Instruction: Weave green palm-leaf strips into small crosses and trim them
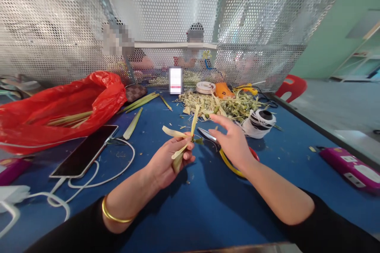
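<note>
My left hand (173, 156) pinches a small bundle of pale leaf strips (177, 132) that fan out from the fingertips, with a green tip at its right side. To the right, my right hand (233, 140) hovers with fingers apart and nothing in them. Below that hand lies a pair of scissors (224, 158), its yellow handle and silver blades partly covered. A spool of white thread (259, 123) stands just beyond the right hand. Leaf scraps (234, 106) are heaped behind both hands.
On the left are an open red plastic bag (103, 91) holding long stalks, a dark phone (86, 152) and a white cable (130, 166). A lit phone (175, 80) leans at the back against a perforated metal screen (166, 12). A purple box-like device (350, 168) lies right.
</note>
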A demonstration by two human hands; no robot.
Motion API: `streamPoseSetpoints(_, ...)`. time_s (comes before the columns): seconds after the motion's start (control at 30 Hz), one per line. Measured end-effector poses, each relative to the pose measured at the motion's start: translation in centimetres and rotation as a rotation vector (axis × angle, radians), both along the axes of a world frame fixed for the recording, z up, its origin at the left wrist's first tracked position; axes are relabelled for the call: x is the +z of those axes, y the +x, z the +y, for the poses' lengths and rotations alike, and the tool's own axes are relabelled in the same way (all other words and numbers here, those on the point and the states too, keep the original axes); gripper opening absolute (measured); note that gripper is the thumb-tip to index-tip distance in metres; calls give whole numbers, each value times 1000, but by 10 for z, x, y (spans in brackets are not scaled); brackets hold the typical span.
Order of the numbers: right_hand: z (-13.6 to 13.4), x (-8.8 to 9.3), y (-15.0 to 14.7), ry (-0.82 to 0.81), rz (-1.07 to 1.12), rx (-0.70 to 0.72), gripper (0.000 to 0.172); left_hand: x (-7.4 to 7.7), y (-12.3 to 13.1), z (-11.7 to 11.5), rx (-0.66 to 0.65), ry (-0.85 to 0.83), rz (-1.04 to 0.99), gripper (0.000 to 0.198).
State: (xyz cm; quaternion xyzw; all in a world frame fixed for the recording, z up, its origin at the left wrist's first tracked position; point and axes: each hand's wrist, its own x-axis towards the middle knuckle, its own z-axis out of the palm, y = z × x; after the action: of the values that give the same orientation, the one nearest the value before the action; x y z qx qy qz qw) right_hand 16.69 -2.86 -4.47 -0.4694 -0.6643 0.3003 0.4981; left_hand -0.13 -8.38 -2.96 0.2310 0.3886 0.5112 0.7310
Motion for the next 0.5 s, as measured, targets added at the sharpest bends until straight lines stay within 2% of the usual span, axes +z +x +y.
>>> streamPoseSetpoints(0.1,-5,4,-4,-19,-140,311,17,-2,-1,0,-32,-2,-1,6)
streamPoseSetpoints(0.17,-10,7,-7,-3,-199,411,17,-2,-2,1,-55,-6,-3,7)
streamPoseSetpoints(0.33,-14,8,-8,83,-281,384,20,-1,-1,0,-51,21,18,8)
streamPoseSetpoints(0.5,-14,0,-8,2,-272,363,20,-4,2,-1,26,70,53,7)
